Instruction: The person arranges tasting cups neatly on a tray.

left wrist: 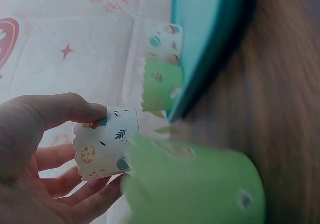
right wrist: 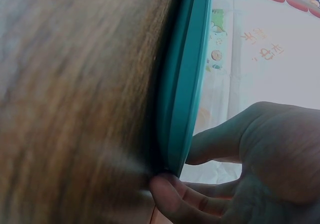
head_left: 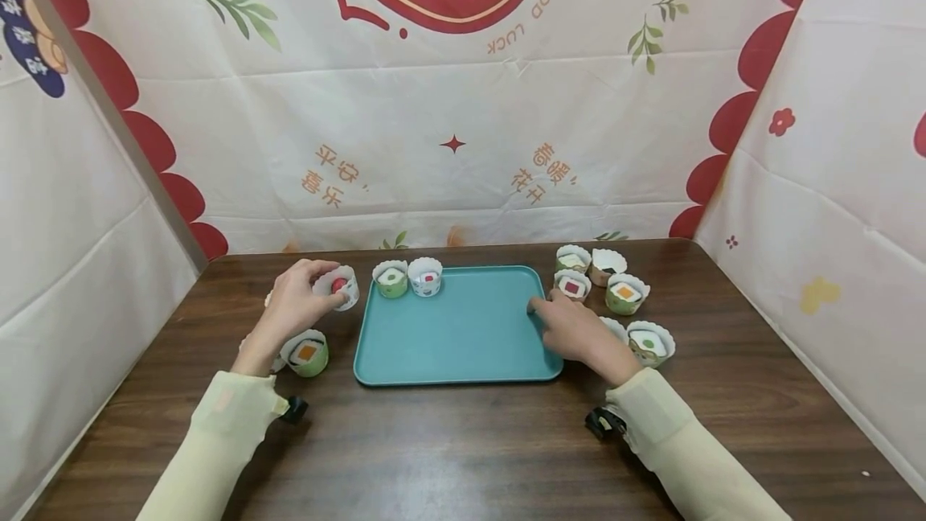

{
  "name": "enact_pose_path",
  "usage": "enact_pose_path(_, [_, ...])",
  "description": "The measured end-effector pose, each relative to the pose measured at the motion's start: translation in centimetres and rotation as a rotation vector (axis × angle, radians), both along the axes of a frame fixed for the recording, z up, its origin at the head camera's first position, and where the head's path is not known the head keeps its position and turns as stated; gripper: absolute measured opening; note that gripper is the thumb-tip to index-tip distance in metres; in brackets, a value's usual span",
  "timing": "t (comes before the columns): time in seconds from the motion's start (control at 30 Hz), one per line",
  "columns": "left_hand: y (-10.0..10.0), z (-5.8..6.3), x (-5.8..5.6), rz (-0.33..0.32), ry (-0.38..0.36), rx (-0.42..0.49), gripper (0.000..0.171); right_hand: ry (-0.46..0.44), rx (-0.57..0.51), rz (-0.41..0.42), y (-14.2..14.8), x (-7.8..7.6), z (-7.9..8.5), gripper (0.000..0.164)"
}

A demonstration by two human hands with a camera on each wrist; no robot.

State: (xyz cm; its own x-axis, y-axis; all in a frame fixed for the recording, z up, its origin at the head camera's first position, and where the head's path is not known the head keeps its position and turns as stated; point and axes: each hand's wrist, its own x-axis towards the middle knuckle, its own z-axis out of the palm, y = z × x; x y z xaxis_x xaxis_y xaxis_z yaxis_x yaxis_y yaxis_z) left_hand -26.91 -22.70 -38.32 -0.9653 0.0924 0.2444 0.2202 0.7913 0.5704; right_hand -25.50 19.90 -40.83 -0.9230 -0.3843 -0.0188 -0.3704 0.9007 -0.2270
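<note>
My left hand (head_left: 300, 301) pinches a white patterned paper cup (left wrist: 111, 139) between thumb and fingers, left of the tray and off the table. A red piece (head_left: 338, 285) shows inside that cup. My right hand (head_left: 579, 330) holds the right edge of the teal tray (head_left: 456, 336), thumb over the rim and fingers against its outer side. At the tray's back left corner stand a green cup (head_left: 392, 280) with a white-and-green sushi piece and a white cup (head_left: 425, 278) with a white-and-red piece.
Below my left hand stands a green cup (head_left: 307, 354) with an orange-centred sushi piece; other cups there are partly hidden. To the tray's right are several more filled cups, including a green one (head_left: 625, 296) and another (head_left: 649, 346). A fabric backdrop (head_left: 448, 103) rises behind the table.
</note>
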Motion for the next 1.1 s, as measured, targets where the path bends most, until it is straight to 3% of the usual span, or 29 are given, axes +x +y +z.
enact_pose_path(0.2, [2.0, 0.9, -0.3, -0.017, 0.050, 0.041, 0.053, -0.018, -0.003, -0.016, 0.1, -0.2, -0.2, 0.036])
enact_pose_path(0.43, [4.5, 1.4, -0.6, -0.052, 0.048, 0.070, 0.052, -0.044, -0.003, -0.020, -0.1, -0.1, -0.9, 0.033])
enact_pose_path(0.73, [8.5, 1.7, -1.8, -0.109, 0.085, 0.143, 0.055, -0.032, 0.010, -0.024, 0.0, -0.1, -0.4, 0.035])
enact_pose_path(1.1, [12.6, 2.1, -3.3, -0.174, 0.084, 0.143, 0.056, -0.051, 0.010, -0.051, 0.2, -0.1, -0.6, 0.038])
